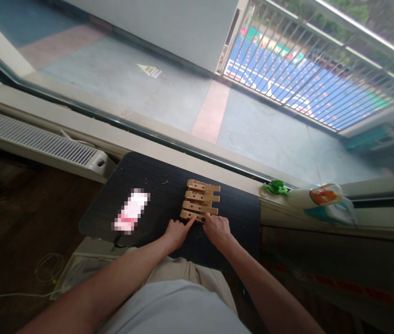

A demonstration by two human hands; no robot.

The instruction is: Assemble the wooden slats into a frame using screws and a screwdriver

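Observation:
On a black tabletop (169,204) lies a wooden piece (200,199) made of several pale bars with dark holes, set side by side on a rougher brown backing. The bars stick out to the right like fingers. My left hand (176,233) is at the near left corner, mostly curled, one digit pressed on the nearest bar. Close beside it, my right hand (217,228) has its fingers pinched together at that bar's right part. A small dark spot shows by the right fingertips; whatever they hold is too small to name.
A small metal bit, perhaps screws (165,182), lies beyond the wooden piece. A blurred-out pink and white item (131,211) is on the left. Against the window stand a radiator (44,139), a green crumpled thing (276,187) and a white-and-orange bottle (324,195).

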